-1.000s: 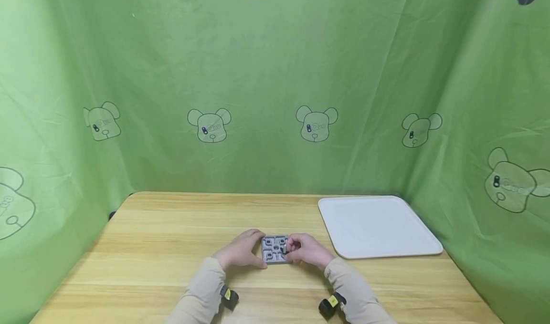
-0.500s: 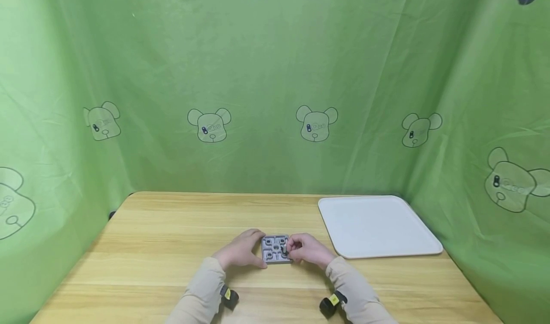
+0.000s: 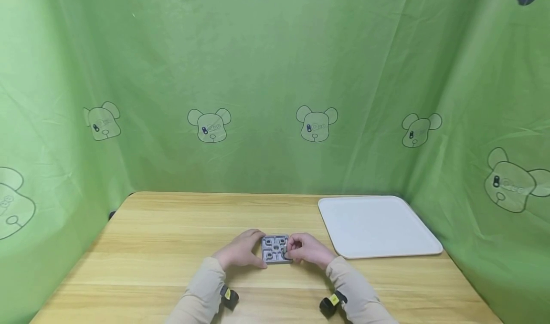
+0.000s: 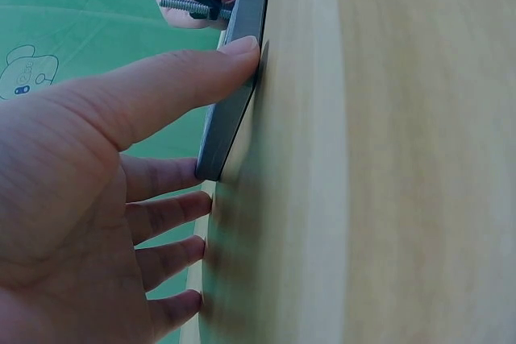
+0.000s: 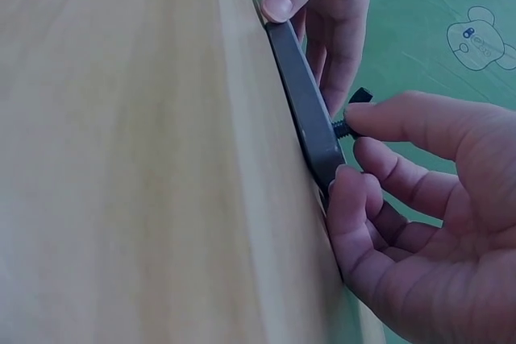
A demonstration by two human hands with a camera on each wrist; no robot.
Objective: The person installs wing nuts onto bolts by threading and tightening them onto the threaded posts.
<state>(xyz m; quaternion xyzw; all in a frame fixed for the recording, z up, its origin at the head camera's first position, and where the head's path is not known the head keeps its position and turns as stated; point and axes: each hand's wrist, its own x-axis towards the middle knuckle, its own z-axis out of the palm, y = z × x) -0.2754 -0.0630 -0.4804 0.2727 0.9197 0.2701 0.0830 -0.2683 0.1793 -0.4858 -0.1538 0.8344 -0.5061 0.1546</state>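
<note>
A square grey plate (image 3: 276,248) with recesses and round holes lies flat on the table. My left hand (image 3: 242,251) holds its left side, thumb on the near edge and index finger toward the far corner; the other fingertips rest on the wood in the left wrist view. From the plate's right part rises a threaded bolt (image 4: 179,4) carrying a black wing nut (image 4: 210,7). My right hand (image 3: 310,250) pinches this wing nut between thumb and index finger, its other fingers curled by the plate's edge. In the head view those fingers hide most of the nut.
A white tray (image 3: 378,226) lies at the right back of the wooden table (image 3: 185,224). Green curtains (image 3: 262,76) with bear prints stand behind and on both sides. Each wrist wears a black camera (image 3: 229,297) on a strap.
My right fingers have shifted slightly around the wing nut, and less of its dark shape shows in the head view. The left hand and the plate stay put.
</note>
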